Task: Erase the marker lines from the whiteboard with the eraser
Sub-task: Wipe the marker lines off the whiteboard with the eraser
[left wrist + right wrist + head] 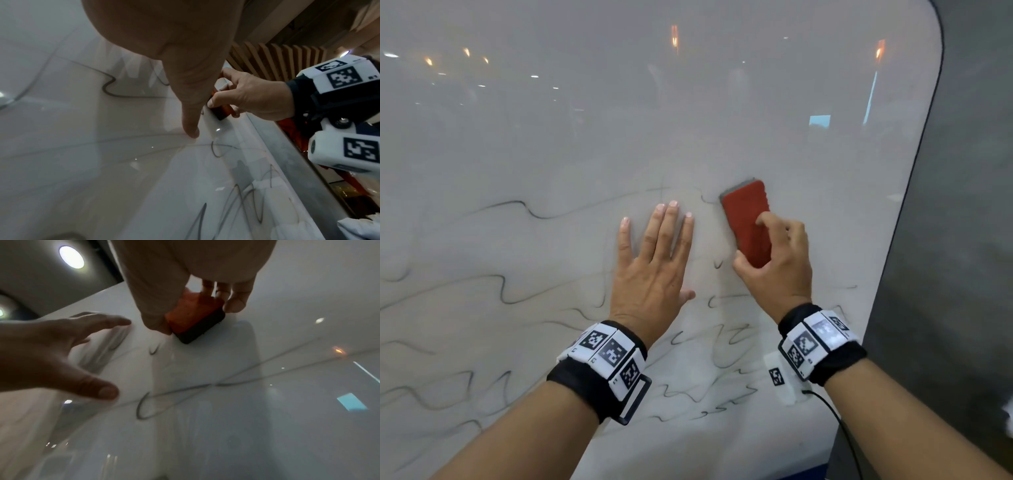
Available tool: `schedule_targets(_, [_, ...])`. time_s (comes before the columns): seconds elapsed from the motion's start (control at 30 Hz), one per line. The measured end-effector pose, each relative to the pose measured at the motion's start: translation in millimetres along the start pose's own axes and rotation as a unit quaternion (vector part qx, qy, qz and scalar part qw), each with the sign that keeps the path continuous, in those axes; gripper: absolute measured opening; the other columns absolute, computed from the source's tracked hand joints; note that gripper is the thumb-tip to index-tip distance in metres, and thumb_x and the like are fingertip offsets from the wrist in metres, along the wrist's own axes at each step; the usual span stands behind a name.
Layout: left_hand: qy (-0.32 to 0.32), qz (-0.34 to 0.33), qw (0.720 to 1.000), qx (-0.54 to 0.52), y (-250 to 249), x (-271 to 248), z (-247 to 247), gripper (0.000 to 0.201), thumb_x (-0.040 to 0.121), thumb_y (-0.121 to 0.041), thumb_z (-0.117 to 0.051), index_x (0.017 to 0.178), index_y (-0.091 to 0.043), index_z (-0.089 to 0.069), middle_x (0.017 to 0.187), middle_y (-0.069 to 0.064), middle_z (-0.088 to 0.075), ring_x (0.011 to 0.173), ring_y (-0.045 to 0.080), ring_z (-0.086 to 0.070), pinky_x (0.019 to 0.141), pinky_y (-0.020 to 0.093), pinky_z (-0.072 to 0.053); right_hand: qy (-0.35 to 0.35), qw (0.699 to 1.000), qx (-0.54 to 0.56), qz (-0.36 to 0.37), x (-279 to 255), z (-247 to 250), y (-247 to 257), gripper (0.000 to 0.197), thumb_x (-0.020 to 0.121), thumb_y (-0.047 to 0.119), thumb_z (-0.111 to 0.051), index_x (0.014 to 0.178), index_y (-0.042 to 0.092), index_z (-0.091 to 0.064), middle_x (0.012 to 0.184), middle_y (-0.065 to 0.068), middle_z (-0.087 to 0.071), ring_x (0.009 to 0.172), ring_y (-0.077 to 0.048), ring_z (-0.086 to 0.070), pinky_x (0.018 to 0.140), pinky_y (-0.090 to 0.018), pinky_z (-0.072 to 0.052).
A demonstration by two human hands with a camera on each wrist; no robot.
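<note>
Right hand (pixel 774 263) wiping with the eraser (pixel 748 222); left hand (pixel 654 263) bracing flat on the whiteboard (pixel 551 137).

Right fingers (pixel 767 219) are clenching around the red eraser, felt face lying on the board, just right of the left fingertips (pixel 673 204). Left fingers are lying straight, grasping nothing. Marker lines (pixel 524 207) are running left of and below both hands, so most of the job looks unfinished. Risks, as I judge them: the left palm smearing ink under it, and short strokes leaving stubs like the tick (pixel 718 264) beside the right thumb.

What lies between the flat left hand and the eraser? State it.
Only a narrow strip of whiteboard, mostly wiped; a short marker tick sits low in it. The head view shows this between the left hand and eraser.
</note>
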State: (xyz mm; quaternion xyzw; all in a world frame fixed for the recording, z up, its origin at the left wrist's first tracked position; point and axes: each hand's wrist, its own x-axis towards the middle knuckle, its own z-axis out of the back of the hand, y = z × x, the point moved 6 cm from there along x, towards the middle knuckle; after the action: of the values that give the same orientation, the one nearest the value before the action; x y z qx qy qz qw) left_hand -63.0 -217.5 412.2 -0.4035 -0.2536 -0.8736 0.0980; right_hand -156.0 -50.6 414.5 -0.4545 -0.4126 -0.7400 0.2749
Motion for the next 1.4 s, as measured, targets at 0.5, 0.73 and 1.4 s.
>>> schedule_targets(0.5, [-0.003,-0.005,1.000,-0.017,14,-1,3,0.131,0.065,-0.067,-0.075,0.157,-0.007,-0.002,0.164,0.013,0.000,0.152,0.028,-0.002,0.117,0.064,-0.008,0.015,0.999,-0.018,0.047,-2,-9,21,0.059,0.070,0.025,-0.079,0.120,0.034,-0.050,0.117,-0.001,-0.046,0.103,-0.019,-0.044,0.067,-0.034,-0.052])
schedule_targets(0.73, [-0.002,-0.010,1.000,-0.022,13,-1,3,0.128,0.070,-0.065,-0.072,0.157,-0.006,0.002,0.164,0.015,0.002,0.152,0.029,0.000,0.117,0.064,-0.006,0.021,0.998,-0.024,0.053,-15,-16,23,0.053,0.073,0.031,-0.071,0.122,0.031,-0.052,0.116,-0.001,-0.047,0.102,-0.019,-0.046,0.069,-0.030,-0.050])
schedule_targets(1.4, [0.038,0.013,0.999,-0.009,12,24,3,0.133,0.063,-0.071,-0.074,0.155,-0.016,0.005,0.161,0.018,0.014,0.151,0.034,0.010,0.112,0.073,-0.009,0.009,1.000,0.012,0.018,-19,-27,16,0.058,0.069,0.027,-0.078,0.120,0.034,-0.051,0.114,-0.001,-0.047,0.101,-0.021,-0.048,0.069,-0.030,-0.051])
